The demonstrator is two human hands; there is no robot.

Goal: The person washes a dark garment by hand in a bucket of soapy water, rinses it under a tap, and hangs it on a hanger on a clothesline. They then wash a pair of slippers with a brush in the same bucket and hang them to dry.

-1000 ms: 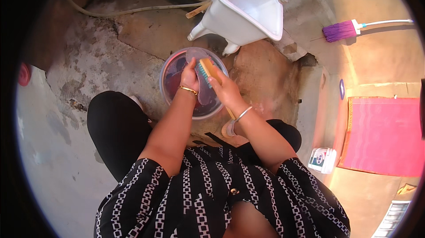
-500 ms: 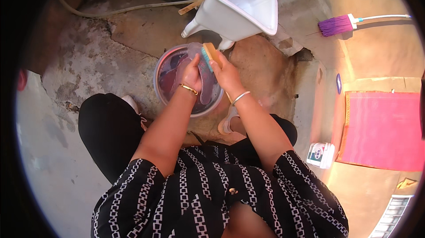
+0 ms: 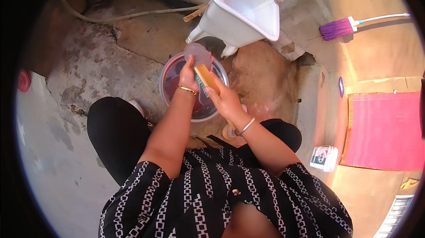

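My left hand [image 3: 187, 76] is closed around a wet grey sole-shaped piece, like an insole [image 3: 197, 53], with its rounded far end rising past my fingers. In my right hand [image 3: 226, 100] is a yellow scrub brush [image 3: 208, 77], whose handle runs back under my palm toward the wrist. Its blue-green bristles face the insole's middle and lie against or very near it, close to my left palm. Beneath both hands stands a round basin [image 3: 162, 85] with dark reddish water. My hands and the brush hide part of the insole.
A white pedestal sink [image 3: 230, 18] lies tipped on the stained concrete just beyond the basin. A pale hose [image 3: 128, 17] curves along the far left. At right are a purple mop [image 3: 336, 29], a white tub [image 3: 324, 158] and a pink cloth [image 3: 385, 131].
My right hand has drawn the brush nearer, from the insole's far end to its middle. The insole's far end has turned more toward view, and my left hand still grips it.
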